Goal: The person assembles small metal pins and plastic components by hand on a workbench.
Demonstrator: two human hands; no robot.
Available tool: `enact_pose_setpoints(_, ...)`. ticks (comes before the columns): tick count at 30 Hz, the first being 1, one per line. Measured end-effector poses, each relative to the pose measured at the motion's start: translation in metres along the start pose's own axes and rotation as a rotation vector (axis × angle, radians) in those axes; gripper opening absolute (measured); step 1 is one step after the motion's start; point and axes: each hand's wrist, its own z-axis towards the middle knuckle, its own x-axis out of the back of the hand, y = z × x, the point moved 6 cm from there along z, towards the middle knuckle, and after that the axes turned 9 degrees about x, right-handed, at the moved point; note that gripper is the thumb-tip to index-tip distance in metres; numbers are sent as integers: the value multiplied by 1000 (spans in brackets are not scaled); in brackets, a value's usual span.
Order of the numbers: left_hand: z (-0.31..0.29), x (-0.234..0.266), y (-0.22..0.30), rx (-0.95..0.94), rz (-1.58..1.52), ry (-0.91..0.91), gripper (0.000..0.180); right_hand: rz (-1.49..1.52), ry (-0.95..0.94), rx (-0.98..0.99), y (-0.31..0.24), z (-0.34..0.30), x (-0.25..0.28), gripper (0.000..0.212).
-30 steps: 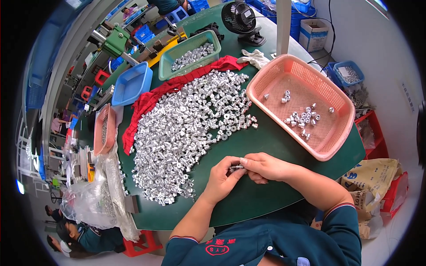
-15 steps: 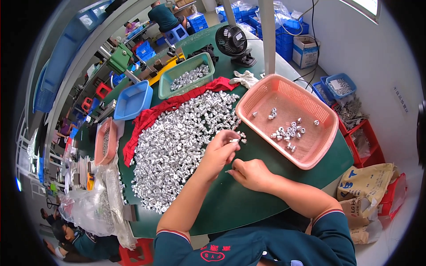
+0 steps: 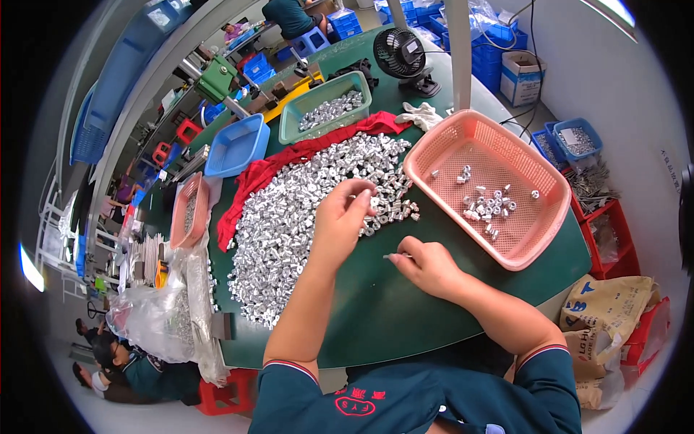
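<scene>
"How are the hands set?"

"The left hand (image 3: 338, 220) is half-curled at the right edge of the heaped metal parts (image 3: 285, 210); whether it grips one I cannot tell; the right hand (image 3: 434, 269) is nearly closed, pinching a slim piece (image 3: 389, 256) over the table's (image 3: 376, 318) near side, probably by one end to leave the tip free."

"And the heap?"

"Left of the table's middle, bordered by a red cloth (image 3: 251, 177) that perhaps stops rolling; the pink basket (image 3: 499, 163) sits toward the right edge, seemingly for easy reach."
</scene>
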Motion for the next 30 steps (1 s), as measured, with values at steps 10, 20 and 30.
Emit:
enact_pose_setpoints(10, -37, 19, -58, -182, 709, 121, 19, 153, 197, -122, 5, 3, 13, 26)
enact_pose_setpoints(20, -42, -10, -62, -238, 1131, 99, 21, 160, 203, -120, 4, 3, 15, 25)
enact_pose_setpoints(30, -66, 4, -102, 434, -396, -44, 23, 154, 156, -140, 8, 0, 13, 26)
